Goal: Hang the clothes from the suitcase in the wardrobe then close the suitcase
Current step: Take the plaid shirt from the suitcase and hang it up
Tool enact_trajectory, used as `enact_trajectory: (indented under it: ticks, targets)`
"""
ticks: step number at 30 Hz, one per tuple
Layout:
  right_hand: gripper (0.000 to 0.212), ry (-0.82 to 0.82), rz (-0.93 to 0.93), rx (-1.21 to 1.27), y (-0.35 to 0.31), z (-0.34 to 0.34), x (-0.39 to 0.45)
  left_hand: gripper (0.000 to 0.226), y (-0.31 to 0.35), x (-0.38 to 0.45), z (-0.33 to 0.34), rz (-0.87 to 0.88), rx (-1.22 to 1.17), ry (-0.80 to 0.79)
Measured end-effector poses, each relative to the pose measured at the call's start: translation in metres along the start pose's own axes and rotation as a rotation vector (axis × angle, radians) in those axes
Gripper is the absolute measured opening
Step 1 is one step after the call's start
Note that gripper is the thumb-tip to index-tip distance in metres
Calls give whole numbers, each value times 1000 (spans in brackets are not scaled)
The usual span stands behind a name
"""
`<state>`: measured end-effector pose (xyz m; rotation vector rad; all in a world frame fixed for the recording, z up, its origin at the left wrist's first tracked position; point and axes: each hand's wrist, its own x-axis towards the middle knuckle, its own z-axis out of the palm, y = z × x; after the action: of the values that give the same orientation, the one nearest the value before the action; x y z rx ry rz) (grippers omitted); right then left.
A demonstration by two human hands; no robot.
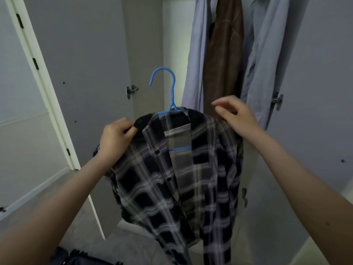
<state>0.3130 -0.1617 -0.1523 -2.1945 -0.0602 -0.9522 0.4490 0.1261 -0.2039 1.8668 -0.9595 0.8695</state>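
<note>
Plaid shirt (183, 180), dark navy with pale checks, draped over a blue wire hanger (172, 96) and held up in front of the open wardrobe (145, 44), unbuttoned front hanging open with the hanger's blue crossbar showing through the gap. Left hand (114, 140) at the shirt's left shoulder, fingers (124, 129) curled round the fabric and the hanger end beneath it, gripping. Right hand (236, 111) at the opposite shoulder, fingers loosely spread and slightly bent, thumb and fingertips just above the cloth; actual contact with the collar hard to tell, no firm pinch visible. Hanger hook upright, free of any rail, pointing toward the wardrobe's interior. Hanging inside, up and to the right: a pale blue garment (196, 54), a brown garment (223, 60) beside it, and another pale blue shirt (267, 64) further right. Grey wardrobe doors swung open on both sides, each with a small metal knob (131, 91). Dark edge of the suitcase (80, 259) just visible at the bottom left, on the floor. No readable brand, label or writing anywhere.
</note>
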Motion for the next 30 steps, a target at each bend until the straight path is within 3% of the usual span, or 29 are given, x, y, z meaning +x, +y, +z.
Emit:
enact_trajectory:
  ticks: [2,5,9,12,15,18,22,24,27,28,30]
  targets:
    - [19,-106,6,-177,10,-5,1,45,1,4,-4,14,-27,4]
    - [12,-309,102,-108,15,-4,-7,51,-1,8,-7,-1,-44,-3]
    - [15,-145,67,21,15,4,-11,41,3,13,-5,-99,-47,-84]
    - [14,-124,76,51,11,11,-11,20,15,17,-1,-270,-299,-221]
    - [14,-96,78,75,10,17,-10,14,27,22,7,-356,-424,-162]
    - [14,-61,107,82,13,17,-10,6,29,26,13,-271,-159,28]
    - [16,4,185,63,19,10,-8,17,23,31,2,-298,-96,263]
    - [13,39,211,68,20,9,-5,23,27,28,-3,-131,-64,173]
    - [12,63,224,108,15,12,-1,28,36,16,-4,185,-153,-240]
    - [15,65,222,127,12,12,1,31,36,16,-4,202,-175,-285]
    - [18,63,221,152,8,11,4,30,29,21,-3,152,-163,-140]
